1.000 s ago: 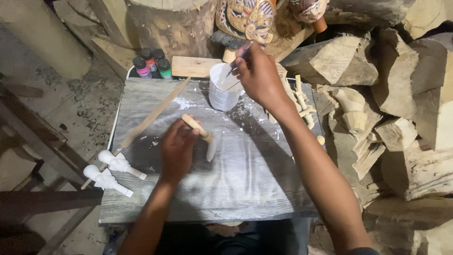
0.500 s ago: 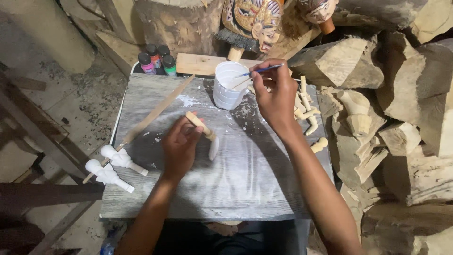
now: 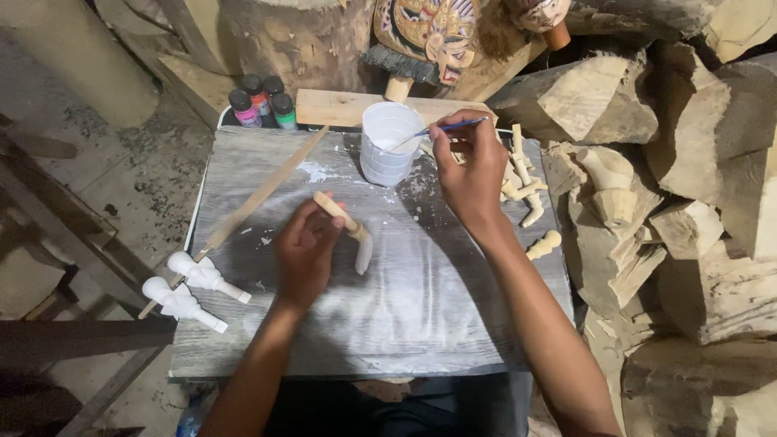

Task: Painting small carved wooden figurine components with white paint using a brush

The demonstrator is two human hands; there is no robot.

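Two white figures (image 3: pixel 194 287) lie at the left edge of the board (image 3: pixel 421 324), beside a long stick (image 3: pixel 259 198). The left hand (image 3: pixel 306 251) is closed around a wooden piece (image 3: pixel 344 222) that rests on the board, its lower end white. Behind it stands a white cup (image 3: pixel 386 144). The right hand (image 3: pixel 469 170) pinches a thin brush (image 3: pixel 441 127), tip over the cup.

Head camera looks steeply down, close over the grey board (image 3: pixel 421 324).

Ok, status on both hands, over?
Left hand holds wooden peg over board. Right hand dips paintbrush into white cup. Nothing in between.
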